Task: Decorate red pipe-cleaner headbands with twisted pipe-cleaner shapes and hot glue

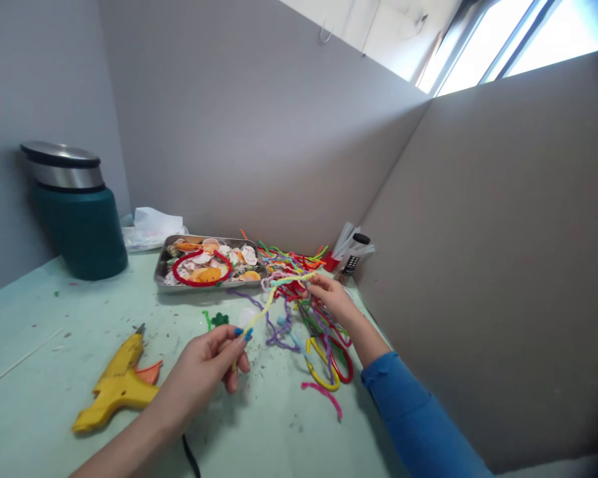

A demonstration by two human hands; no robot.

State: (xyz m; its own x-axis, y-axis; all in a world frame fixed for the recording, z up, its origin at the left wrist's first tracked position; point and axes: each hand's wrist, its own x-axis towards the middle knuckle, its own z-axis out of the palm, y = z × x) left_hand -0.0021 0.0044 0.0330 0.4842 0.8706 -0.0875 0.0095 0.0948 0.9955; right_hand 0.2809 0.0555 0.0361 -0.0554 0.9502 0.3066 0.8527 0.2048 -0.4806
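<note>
A pale yellow pipe cleaner runs between my two hands above the table, bent near its upper part. My left hand pinches its lower end between thumb and fingers. My right hand is closed on its far stretch, where a pale blue-green section and a small pink loop also show. Exactly how these pieces join is too small to tell. Beneath my right hand lie yellow-handled scissors and a purple pipe cleaner. A dark green flower shape sits just beyond my left hand.
A yellow hot glue gun lies left of my left hand. At the back stand a metal tray of shells with a red pipe-cleaner ring, a pile of colourful pipe cleaners, a black-capped jar and a teal flask.
</note>
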